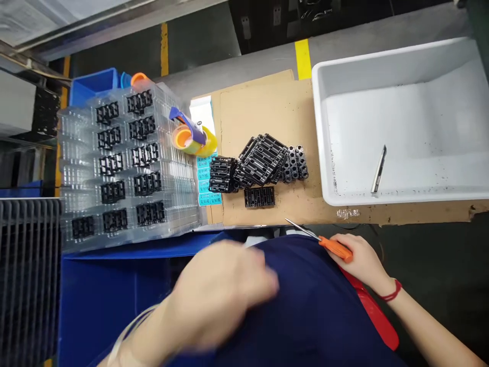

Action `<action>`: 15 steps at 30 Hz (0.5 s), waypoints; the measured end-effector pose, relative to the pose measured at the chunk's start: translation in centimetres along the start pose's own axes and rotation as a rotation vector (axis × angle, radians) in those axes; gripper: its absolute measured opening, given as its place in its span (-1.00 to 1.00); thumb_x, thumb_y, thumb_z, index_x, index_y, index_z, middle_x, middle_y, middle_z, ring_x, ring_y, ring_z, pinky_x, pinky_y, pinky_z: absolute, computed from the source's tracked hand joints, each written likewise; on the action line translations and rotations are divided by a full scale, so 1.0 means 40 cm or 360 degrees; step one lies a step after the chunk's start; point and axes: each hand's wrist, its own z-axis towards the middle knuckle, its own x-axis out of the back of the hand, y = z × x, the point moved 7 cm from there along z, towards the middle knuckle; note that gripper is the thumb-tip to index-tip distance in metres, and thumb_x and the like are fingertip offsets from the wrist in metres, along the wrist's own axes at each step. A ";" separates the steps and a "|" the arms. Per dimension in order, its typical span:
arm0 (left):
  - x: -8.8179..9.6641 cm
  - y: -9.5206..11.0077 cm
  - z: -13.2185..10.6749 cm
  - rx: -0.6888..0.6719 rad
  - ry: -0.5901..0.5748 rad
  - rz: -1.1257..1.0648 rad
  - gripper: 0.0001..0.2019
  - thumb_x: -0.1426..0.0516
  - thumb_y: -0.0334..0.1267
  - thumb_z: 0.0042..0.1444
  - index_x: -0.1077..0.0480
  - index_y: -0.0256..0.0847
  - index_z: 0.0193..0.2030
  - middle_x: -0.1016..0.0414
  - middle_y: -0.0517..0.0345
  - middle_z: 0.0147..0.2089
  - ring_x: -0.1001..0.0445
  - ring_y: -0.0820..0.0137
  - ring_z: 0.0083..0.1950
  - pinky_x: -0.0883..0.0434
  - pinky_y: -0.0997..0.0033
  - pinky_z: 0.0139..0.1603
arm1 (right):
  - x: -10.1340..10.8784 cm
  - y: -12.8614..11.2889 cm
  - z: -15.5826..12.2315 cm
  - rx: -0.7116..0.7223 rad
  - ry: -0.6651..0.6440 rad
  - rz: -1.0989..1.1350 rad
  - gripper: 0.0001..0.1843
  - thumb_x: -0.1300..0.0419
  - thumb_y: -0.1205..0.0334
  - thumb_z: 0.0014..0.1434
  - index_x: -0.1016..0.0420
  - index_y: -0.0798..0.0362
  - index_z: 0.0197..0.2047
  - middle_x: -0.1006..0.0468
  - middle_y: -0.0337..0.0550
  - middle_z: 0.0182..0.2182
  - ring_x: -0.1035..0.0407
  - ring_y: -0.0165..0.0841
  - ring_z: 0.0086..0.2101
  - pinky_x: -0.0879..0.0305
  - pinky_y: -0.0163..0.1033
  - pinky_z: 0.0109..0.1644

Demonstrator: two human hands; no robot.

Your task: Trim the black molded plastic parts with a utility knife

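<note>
My right hand (pixel 361 257), at the lower right, is closed around the orange handle of a tool (pixel 333 247). Its slim metal end tapers to a point toward the cardboard's front edge; the exact kind is unclear. My left hand (pixel 227 290) hangs in front of my dark blue clothing, smeared by motion, its fingers hard to make out. Beyond it on the cardboard (pixel 263 104) lies a heap of black ribbed plastic parts (pixel 263 158). One separate black part (pixel 260 197) lies in front of the heap, apart from both hands.
At left, stacked clear trays (pixel 173 196) hold rows of black parts. Beside them are a tape dispenser (pixel 189 132) and blue labels (pixel 204 178). A white bin (pixel 326 137) stands right, with a slim cutter (pixel 379 171) inside. A blue bin (pixel 95 295) is lower left.
</note>
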 end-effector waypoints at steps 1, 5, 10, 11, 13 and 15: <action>-0.011 -0.017 0.044 -0.0026 -0.0033 0.0023 -0.74 -0.05 -0.19 0.37 -0.48 -0.02 0.11 -0.57 0.05 0.11 -0.52 0.25 0.13 -0.51 0.09 0.18 | 0.002 0.009 -0.005 -0.0015 0.0012 0.0010 -0.80 -0.20 0.04 0.19 -0.58 -0.04 -0.28 -0.63 -0.17 -0.45 -0.49 -0.21 -0.43 -0.32 -0.13 -0.26; -0.121 -0.115 0.215 0.0040 -0.0076 0.0055 -0.56 -0.12 -0.35 0.23 -0.37 -0.17 0.26 -0.42 -0.11 0.32 -0.29 0.10 0.42 -0.24 -0.07 0.45 | 0.018 0.051 -0.031 -0.0085 0.0042 0.0005 -0.78 -0.17 0.04 0.22 -0.58 -0.05 -0.29 -0.63 -0.18 -0.46 -0.48 -0.21 -0.43 -0.31 -0.13 -0.26; -0.229 -0.215 0.313 0.0297 -0.0018 -0.0116 -0.38 -0.19 -0.49 0.09 -0.28 -0.32 0.34 -0.19 -0.34 0.45 0.03 -0.12 0.55 0.19 -0.32 0.52 | 0.050 0.089 -0.063 -0.0143 0.0056 -0.0016 -0.79 -0.16 0.05 0.19 -0.58 -0.07 -0.28 -0.66 -0.20 -0.43 -0.53 -0.21 -0.41 -0.36 -0.13 -0.27; -0.233 -0.225 0.314 0.0339 -0.0023 -0.0195 -0.40 -0.19 -0.49 0.09 -0.32 -0.31 0.32 -0.20 -0.32 0.45 0.04 -0.12 0.55 0.25 -0.30 0.52 | 0.056 0.094 -0.067 -0.0138 0.0058 -0.0014 -0.78 -0.16 0.04 0.19 -0.59 -0.07 -0.28 -0.66 -0.19 -0.43 -0.53 -0.21 -0.42 -0.37 -0.14 -0.28; -0.228 -0.233 0.298 0.0428 -0.0027 -0.0393 -0.42 -0.25 -0.44 0.07 -0.38 -0.25 0.28 -0.23 -0.24 0.43 0.03 -0.10 0.54 0.27 -0.23 0.54 | 0.064 0.104 -0.077 -0.0092 0.0055 -0.0003 -0.75 -0.15 0.01 0.20 -0.59 -0.06 -0.30 -0.66 -0.18 -0.45 -0.54 -0.20 -0.44 -0.40 -0.14 -0.32; -0.224 -0.231 0.260 0.0529 -0.0002 -0.0637 -0.40 -0.32 -0.31 0.06 -0.40 -0.17 0.27 -0.25 -0.16 0.43 -0.03 -0.04 0.52 0.17 -0.11 0.55 | 0.063 0.126 -0.088 -0.0034 0.0022 0.0026 -0.74 -0.17 -0.02 0.16 -0.61 -0.07 -0.31 -0.67 -0.17 -0.45 -0.56 -0.19 -0.46 -0.43 -0.14 -0.35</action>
